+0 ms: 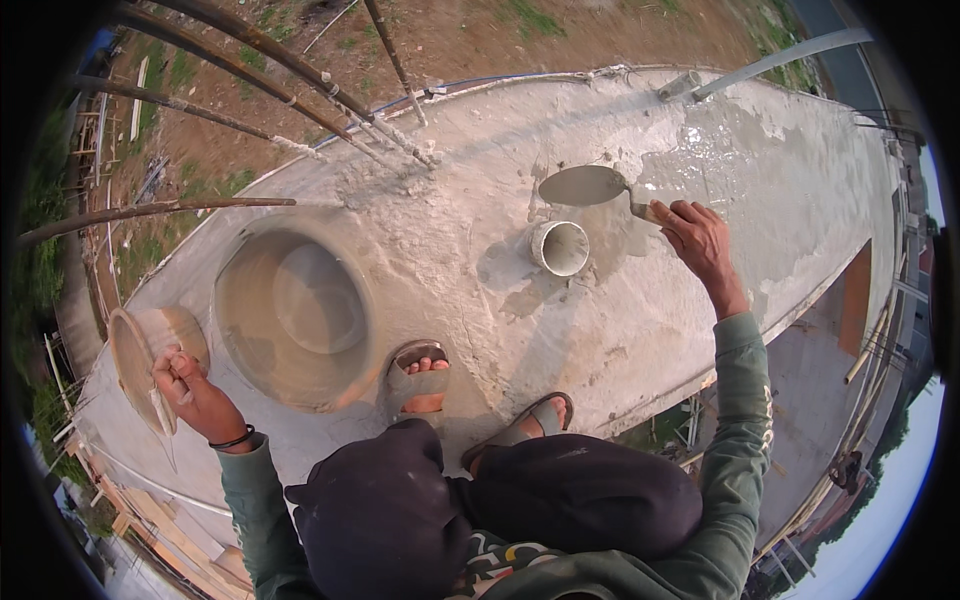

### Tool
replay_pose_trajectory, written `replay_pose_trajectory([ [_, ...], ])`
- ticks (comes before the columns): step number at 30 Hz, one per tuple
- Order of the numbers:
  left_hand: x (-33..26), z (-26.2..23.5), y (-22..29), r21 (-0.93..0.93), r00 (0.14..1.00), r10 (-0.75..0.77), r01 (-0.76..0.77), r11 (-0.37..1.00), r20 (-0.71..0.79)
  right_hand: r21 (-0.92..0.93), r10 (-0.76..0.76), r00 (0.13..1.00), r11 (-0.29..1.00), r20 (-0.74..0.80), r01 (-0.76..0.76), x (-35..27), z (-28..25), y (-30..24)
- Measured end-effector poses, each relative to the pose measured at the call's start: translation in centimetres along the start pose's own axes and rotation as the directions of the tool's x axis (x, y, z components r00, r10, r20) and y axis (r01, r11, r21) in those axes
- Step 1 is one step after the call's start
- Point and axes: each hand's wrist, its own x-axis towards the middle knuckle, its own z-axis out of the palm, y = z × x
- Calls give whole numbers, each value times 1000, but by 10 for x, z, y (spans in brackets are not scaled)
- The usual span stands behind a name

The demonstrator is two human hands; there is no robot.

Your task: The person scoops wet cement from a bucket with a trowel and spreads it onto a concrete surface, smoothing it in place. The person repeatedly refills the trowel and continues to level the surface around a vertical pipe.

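Observation:
My right hand [695, 240] is closed round the handle of a trowel [583, 186]. Its rounded, grey, wet blade lies low over the concrete, just beyond a short upright pipe [561, 248] whose rim is pale and crusted. On the left, my left hand [195, 392] has its fingers curled at a small, tilted, brownish bucket [127, 352], seemingly gripping it; the exact hold is partly hidden. Between that bucket and my feet stands a wide round basin [365, 290] with cloudy grey-brown water in it.
I squat on a rough concrete slab [470, 300], with a wet, shiny patch [700, 160] at far right. Rusty reinforcing bars [270, 70] rise at the far left edge. A grey pipe [785, 62] slants at far right. Beyond the edges, bare ground [600, 35] lies lower.

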Motion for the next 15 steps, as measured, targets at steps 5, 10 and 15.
replay_pose_trajectory([
  [5, -26, 130, 148, -144, 628, 363, -372, 917, 688, -18, 136, 976, 990, -168, -141, -8, 10, -5],
  [10, -34, 273, 166, -241, 400, 442, -460, 855, 803, 17, 103, 992, 995, -69, -102, -27, 5, -5],
  [15, -57, 373, 116, -209, 296, 469, -616, 760, 832, 132, 316, 937, 945, -150, -298, -29, 27, -22],
])
